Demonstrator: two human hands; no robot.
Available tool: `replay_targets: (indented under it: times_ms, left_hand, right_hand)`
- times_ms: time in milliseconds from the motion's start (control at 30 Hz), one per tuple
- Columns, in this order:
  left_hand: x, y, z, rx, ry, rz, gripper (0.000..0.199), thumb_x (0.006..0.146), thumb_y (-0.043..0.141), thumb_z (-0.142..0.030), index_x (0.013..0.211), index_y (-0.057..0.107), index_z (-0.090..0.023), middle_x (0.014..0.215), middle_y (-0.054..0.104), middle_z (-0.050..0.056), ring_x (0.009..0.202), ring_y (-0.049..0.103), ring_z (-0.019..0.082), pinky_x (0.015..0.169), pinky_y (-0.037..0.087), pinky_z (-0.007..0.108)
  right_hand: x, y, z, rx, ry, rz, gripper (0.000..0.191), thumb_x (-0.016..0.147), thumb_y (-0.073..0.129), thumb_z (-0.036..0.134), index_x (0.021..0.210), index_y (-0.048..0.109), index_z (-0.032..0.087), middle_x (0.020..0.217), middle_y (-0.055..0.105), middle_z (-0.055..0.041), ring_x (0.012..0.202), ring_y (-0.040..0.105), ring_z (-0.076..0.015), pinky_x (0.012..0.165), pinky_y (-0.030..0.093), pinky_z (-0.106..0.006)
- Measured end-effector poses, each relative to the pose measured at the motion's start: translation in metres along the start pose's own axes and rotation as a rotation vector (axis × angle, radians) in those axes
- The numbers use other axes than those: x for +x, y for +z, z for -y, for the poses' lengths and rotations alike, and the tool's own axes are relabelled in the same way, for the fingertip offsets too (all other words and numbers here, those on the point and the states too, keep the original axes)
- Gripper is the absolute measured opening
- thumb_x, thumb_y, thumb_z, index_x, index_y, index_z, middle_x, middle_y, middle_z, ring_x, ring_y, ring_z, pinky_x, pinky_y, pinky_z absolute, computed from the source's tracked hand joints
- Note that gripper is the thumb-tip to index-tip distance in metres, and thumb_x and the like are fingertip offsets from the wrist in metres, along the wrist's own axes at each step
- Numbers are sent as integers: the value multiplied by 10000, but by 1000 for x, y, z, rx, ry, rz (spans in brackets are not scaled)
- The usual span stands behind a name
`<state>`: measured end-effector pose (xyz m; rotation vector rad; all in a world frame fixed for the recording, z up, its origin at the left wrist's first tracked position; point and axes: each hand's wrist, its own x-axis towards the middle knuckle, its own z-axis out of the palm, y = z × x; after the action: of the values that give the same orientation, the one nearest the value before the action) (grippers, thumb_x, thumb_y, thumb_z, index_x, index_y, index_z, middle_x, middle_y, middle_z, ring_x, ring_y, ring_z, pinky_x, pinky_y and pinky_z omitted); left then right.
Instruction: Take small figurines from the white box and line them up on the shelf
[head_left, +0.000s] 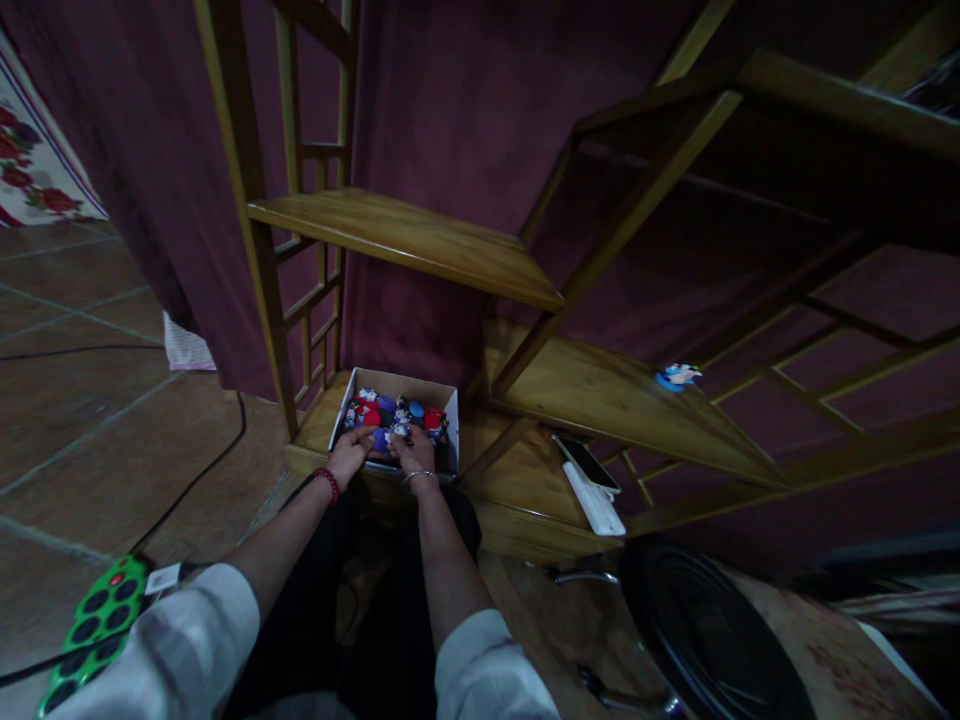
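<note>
A white cardboard box stands on the bottom shelf, filled with several small toy figurines in red, white, blue and purple. Over its near side, a figurine with a purple base lies between my two hands. My left hand, with a red bead bracelet at the wrist, closes its fingers on the purple end. From the other side my right hand, wearing a silver bangle, pinches the white part. Fingers cover some of this figurine. Behind it, a red figurine and a blue round base show inside the box.
A wooden shelf board overhangs behind the box. On the right shelf stands a blue figurine; lower are a phone and a white slab-like object. A black stool and green power strip flank me.
</note>
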<state>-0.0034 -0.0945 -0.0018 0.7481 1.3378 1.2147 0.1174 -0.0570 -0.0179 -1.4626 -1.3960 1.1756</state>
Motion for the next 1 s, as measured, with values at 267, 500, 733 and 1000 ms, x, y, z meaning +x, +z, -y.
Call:
replay_targets:
  times_ms: [267, 500, 733, 1000]
  left_hand:
    - [-2, -1, -2, -151, -11, -10, 312, 756, 525, -141, 1060, 543, -71, 906, 647, 93, 659, 625, 115, 712, 512, 272]
    - [-1, -2, 0, -172, 13, 24, 310, 741, 559, -167, 1037, 570, -77, 928, 641, 96, 740, 620, 127, 746, 509, 272]
    - [4, -3, 6, -304, -3, 24, 265, 679, 623, -134, 938, 604, -84, 851, 649, 71, 694, 616, 121, 709, 515, 268]
    - [7, -4, 9, -331, -3, 17, 254, 635, 665, -133, 881, 614, -97, 784, 645, 52, 661, 606, 116, 671, 514, 259]
  right_hand:
    - [2, 1, 0, 132, 1, -18, 358, 638, 576, 339, 940, 560, 148, 765, 641, -18, 621, 604, -132, 564, 488, -235]
    - [2, 0, -2, 182, 9, -16, 378, 617, 593, 345, 936, 571, 144, 724, 638, -10, 591, 591, -126, 535, 476, -224]
    - [2, 0, -3, 216, 20, -18, 412, 583, 623, 357, 943, 583, 159, 728, 638, -3, 595, 598, -133, 549, 482, -240]
    - [3, -1, -5, 211, 0, -3, 406, 584, 630, 344, 947, 580, 170, 763, 636, -7, 589, 595, -133, 550, 484, -248]
